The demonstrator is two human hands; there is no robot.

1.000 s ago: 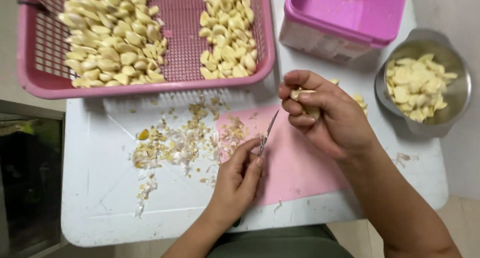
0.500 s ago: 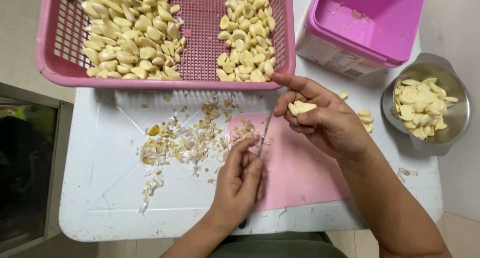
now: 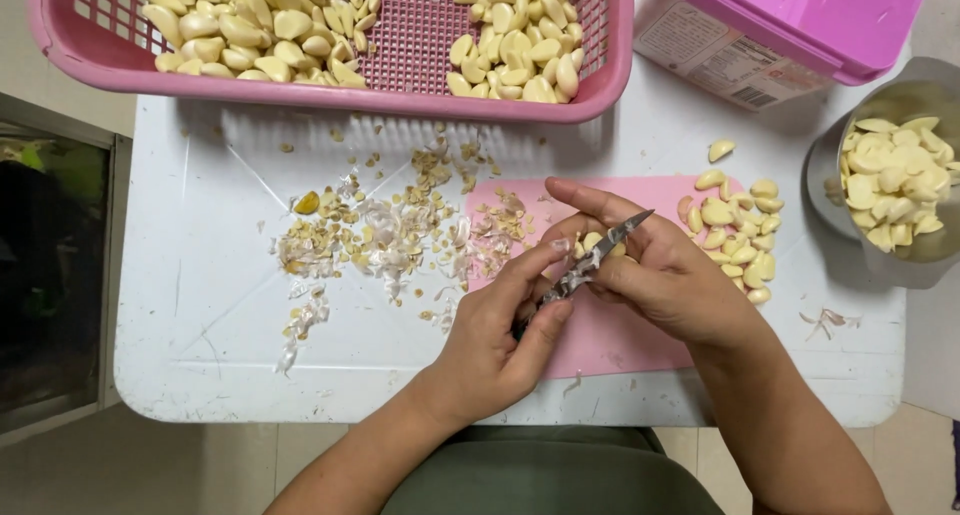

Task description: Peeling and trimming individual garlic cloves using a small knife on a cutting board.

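The peeling is mid-clove, by the look of it. The left hand (image 3: 490, 350) grips a small knife (image 3: 590, 258), fingers closed round the handle, the blade slanting up and to the right. The right hand (image 3: 655, 270) has its grip closed on a garlic clove (image 3: 593, 241), pinched between thumb and fingertips, with the blade's edge laid against it. Both hands meet above the pink cutting mat (image 3: 600, 325) on the white desk (image 3: 200, 305).

I'd judge the next move calls for a short, shallow pull of the blade to lift skin, with the thumb kept clear of the edge.

Both forearms come in from the near edge, angled toward each other, wrists slightly bent, the right index finger stretched out straight over the blade.

Peeled cloves (image 3: 735, 240) lie in a loose heap just right of the hands; skins (image 3: 380, 240) are scattered to the left. A pink basket (image 3: 600, 85) holds more cloves at the far side, a metal bowl (image 3: 835, 175) sits at the right, and a pink tub (image 3: 800, 20) stands beside it.
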